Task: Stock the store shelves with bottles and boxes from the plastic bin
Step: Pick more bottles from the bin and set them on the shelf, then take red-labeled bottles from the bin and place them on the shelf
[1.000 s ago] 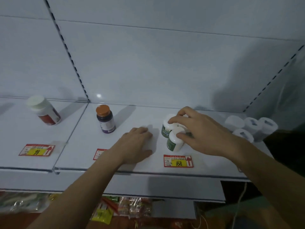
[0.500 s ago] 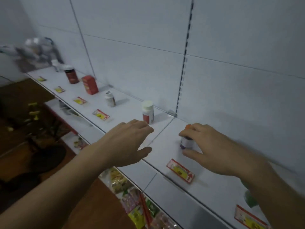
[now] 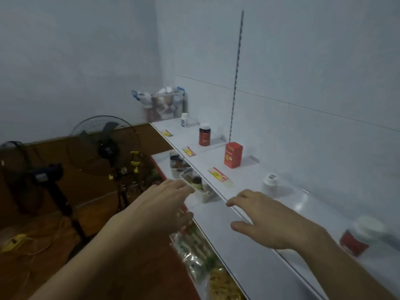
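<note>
Hands: left hand [image 3: 161, 210] and right hand [image 3: 268, 221] both reach forward with fingers loosely spread, holding nothing; the right one hovers at the front edge of the shelf [image 3: 244, 176], the left one out past that edge over the lower shelf.
Nearest bottle: white-capped bottle with red label [image 3: 359, 237] stands on the shelf to the right of the right wrist, blurred.
Small white bottle [image 3: 269, 185]: upright on the shelf just beyond the right hand's fingers, apart from them.
Price tags: a red and yellow price tag [image 3: 218, 174] lies at the shelf edge; others of the kind lie further along.
Red box [image 3: 232, 155]: upright, mid-shelf, behind that tag.
Dark bottle [image 3: 204, 134]: red label, beyond the box.
Far white bottle [image 3: 184, 120]: near the shelf's end.
Plastic bin [image 3: 161, 105]: clear, blue latches, at the far end of the shelf against the wall; packed with bottles and boxes too blurred to tell apart.
Lower shelf tray [image 3: 201, 192]: white, holds a dark-capped bottle and other small items.
Below: packaged goods [image 3: 194, 252] under the shelves.
Floor side: standing fan [image 3: 104, 146] to the left, well apart from the shelving.
</note>
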A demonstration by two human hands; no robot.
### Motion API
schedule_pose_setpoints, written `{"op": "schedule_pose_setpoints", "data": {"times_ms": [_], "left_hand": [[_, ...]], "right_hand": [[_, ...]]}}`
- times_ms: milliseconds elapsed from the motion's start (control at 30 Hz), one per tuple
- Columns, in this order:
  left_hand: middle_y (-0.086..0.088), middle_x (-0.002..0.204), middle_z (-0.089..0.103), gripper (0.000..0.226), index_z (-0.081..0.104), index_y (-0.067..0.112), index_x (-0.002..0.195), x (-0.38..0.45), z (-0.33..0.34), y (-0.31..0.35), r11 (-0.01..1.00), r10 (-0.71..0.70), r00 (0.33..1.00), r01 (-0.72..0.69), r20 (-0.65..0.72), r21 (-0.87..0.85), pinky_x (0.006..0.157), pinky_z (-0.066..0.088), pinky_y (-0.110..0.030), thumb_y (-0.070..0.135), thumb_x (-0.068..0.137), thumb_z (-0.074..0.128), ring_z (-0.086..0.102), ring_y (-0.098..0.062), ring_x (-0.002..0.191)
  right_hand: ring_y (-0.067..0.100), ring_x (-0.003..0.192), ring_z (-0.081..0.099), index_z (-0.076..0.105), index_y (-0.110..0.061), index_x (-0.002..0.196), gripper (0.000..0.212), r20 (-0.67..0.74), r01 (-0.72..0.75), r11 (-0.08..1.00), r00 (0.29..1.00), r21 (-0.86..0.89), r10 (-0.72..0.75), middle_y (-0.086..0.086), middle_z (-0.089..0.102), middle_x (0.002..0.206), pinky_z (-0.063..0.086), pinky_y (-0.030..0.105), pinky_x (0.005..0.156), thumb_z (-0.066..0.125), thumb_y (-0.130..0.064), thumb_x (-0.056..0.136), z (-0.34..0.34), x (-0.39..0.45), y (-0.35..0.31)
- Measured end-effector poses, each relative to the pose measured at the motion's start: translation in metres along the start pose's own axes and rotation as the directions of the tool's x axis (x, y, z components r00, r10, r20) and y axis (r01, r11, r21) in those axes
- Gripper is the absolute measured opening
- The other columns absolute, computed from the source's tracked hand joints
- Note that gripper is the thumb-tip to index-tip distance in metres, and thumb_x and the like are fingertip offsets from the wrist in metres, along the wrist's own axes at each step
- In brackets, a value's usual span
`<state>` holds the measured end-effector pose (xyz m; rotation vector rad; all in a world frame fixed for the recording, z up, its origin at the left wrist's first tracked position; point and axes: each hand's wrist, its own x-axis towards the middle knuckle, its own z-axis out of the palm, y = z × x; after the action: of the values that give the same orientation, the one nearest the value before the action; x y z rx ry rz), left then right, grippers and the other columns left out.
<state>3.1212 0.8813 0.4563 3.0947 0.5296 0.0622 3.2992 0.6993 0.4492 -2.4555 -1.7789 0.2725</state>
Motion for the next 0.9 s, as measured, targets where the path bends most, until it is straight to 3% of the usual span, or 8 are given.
{"op": "schedule_pose_setpoints", "data": {"times_ms": [133,300,400,500,600,667,767,900], "left_hand": [[0.011,0.139,0.049,0.056,0.041,0.032,0.144,0.034,-0.03,-0.109,0.996,-0.072,0.997,0.071,0.009,0.049,0.1,0.049,-0.033,0.055,0.094,0.054,0.048,-0.01,0.123],[0.007,0.14,0.05,0.054,0.044,0.03,0.144,0.085,-0.068,-0.229,0.989,-0.143,0.988,0.141,0.056,0.033,0.105,0.046,-0.037,0.049,0.096,0.056,0.05,-0.013,0.126],[0.004,0.148,0.046,0.064,0.033,0.03,0.152,0.118,-0.069,-0.294,0.981,-0.191,0.979,0.189,0.067,0.035,0.11,0.042,-0.039,0.051,0.096,0.055,0.046,-0.018,0.133],[0.004,0.156,0.04,0.074,0.015,0.035,0.157,0.162,-0.067,-0.353,0.963,-0.262,0.963,0.257,0.065,0.078,0.114,0.032,-0.052,0.059,0.096,0.05,0.038,-0.024,0.142],[0.004,0.156,0.04,0.068,0.019,0.035,0.155,0.219,-0.07,-0.41,0.946,-0.309,0.95,0.303,0.038,0.119,0.115,0.026,-0.057,0.059,0.097,0.046,0.037,-0.026,0.142],[0.004,0.152,0.046,0.061,0.029,0.034,0.151,0.259,-0.076,-0.445,0.947,-0.315,0.949,0.313,0.02,0.076,0.115,0.029,-0.054,0.055,0.098,0.049,0.043,-0.024,0.138],[0.004,0.145,0.053,0.049,0.042,0.03,0.146,0.321,-0.089,-0.498,0.952,-0.307,0.952,0.307,-0.016,-0.02,0.107,0.039,-0.038,0.043,0.1,0.053,0.052,-0.02,0.128],[0.0,0.14,0.056,0.041,0.053,0.026,0.139,0.394,-0.084,-0.569,0.953,-0.295,0.948,0.284,-0.121,-0.103,0.1,0.042,-0.03,0.035,0.099,0.054,0.053,-0.019,0.123]], "right_hand": [[0.018,0.126,0.048,0.044,-0.035,0.143,0.049,0.015,0.088,0.989,0.996,-0.115,-0.087,-0.006,0.045,0.139,0.046,0.041,0.102,0.051,-0.052,0.097,-0.038,0.114,-0.037],[0.022,0.121,0.054,0.048,-0.032,0.14,0.045,0.058,0.145,0.963,0.989,-0.227,-0.136,-0.001,0.05,0.134,0.046,0.041,0.099,0.052,-0.05,0.098,-0.075,0.246,-0.057],[0.023,0.122,0.053,0.044,-0.031,0.143,0.05,0.075,0.162,0.953,0.986,-0.257,-0.148,0.002,0.05,0.139,0.044,0.041,0.102,0.051,-0.052,0.098,-0.089,0.328,-0.057],[0.022,0.131,0.05,0.036,-0.027,0.15,0.06,0.045,0.158,0.957,0.987,-0.242,-0.152,0.001,0.047,0.149,0.042,0.041,0.107,0.052,-0.052,0.098,-0.102,0.414,-0.055],[0.022,0.133,0.048,0.036,-0.023,0.152,0.064,0.011,0.155,0.956,0.988,-0.249,-0.157,0.001,0.045,0.152,0.042,0.037,0.107,0.053,-0.053,0.098,-0.115,0.502,-0.052],[0.022,0.125,0.055,0.041,-0.024,0.149,0.061,-0.016,0.145,0.966,0.988,-0.215,-0.152,0.002,0.049,0.148,0.045,0.038,0.105,0.054,-0.052,0.097,-0.126,0.564,-0.047],[0.02,0.108,0.063,0.053,-0.028,0.134,0.044,-0.041,0.15,0.981,0.987,-0.12,-0.156,-0.001,0.062,0.127,0.053,0.038,0.095,0.056,-0.047,0.094,-0.145,0.651,-0.039],[0.018,0.099,0.062,0.06,-0.024,0.127,0.033,-0.14,0.171,0.983,0.974,-0.069,-0.179,0.0,0.067,0.118,0.051,0.035,0.089,0.054,-0.039,0.098,-0.161,0.766,-0.033]]}}
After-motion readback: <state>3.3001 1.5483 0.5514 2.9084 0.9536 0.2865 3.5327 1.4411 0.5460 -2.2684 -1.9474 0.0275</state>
